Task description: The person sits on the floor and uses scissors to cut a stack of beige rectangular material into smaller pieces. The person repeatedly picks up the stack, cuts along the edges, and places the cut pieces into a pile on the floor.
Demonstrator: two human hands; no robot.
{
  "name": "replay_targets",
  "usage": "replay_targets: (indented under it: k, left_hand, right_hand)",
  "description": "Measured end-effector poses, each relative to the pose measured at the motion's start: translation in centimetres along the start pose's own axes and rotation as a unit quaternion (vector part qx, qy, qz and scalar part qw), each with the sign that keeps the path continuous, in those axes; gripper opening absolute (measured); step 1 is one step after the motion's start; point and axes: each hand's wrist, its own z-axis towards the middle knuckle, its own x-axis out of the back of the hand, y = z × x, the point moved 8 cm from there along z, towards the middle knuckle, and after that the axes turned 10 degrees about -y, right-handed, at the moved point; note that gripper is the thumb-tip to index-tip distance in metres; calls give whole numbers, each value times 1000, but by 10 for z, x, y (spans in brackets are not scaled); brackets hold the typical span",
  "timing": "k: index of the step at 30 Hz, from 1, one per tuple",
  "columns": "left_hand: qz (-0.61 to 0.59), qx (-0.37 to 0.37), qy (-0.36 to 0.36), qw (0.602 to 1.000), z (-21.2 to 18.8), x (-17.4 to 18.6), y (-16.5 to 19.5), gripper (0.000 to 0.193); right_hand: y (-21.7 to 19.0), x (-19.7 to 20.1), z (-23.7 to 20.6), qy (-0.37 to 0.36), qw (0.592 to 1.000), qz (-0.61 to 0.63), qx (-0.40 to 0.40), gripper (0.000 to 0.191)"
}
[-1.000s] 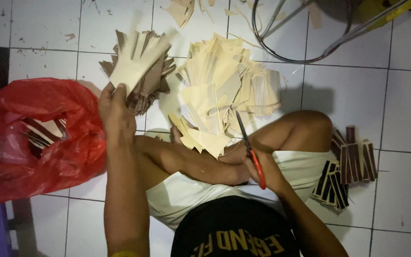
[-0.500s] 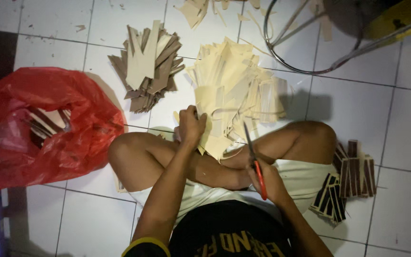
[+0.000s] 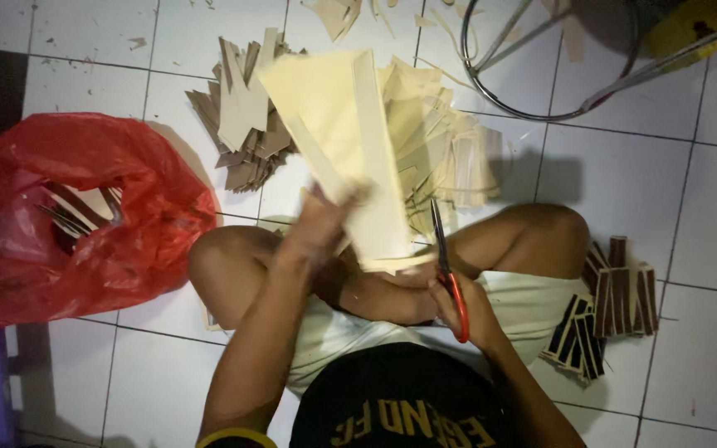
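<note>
Red plastic bag (image 3: 85, 216), cream card sheets (image 3: 350, 141), red-handled scissors (image 3: 450, 274), white tiled floor (image 3: 674, 191)

Bright overhead light on pale floor tiles, dim lower edge, motion-blurred raised card, soft shadows

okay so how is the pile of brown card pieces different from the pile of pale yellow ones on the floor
The brown pile is dull grey-brown; the pale yellow pile is light cream. The brown pile lies nearer the red plastic bag, the pale yellow pile nearer the metal ring of the stand. The left hand lifts sheets coloured like the pale yellow pile, not the brown pile. Both are loose heaps of cut pieces on the white tiled floor.
</note>
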Motion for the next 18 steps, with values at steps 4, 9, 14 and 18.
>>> replay_targets:
  k: [4,9,14,18]
  left_hand:
    - [-56,0,-71,996,-7,-36,-40,67]
    - [-14,-60,62,996,-9,0,-32,35]
    - [134,-50,77,987,-13,10,-1,21]
    - [49,-55,27,997,-15,-9,3,22]
  right_hand:
    - [-6,-8,-6,-69,987,32,142,29]
    - [20,-24,-11,-129,977,158,59,28]
    - [-18,-15,-17,-84,991,35,96,24]
    - [-49,-15,-23,-104,984,-7,148,22]
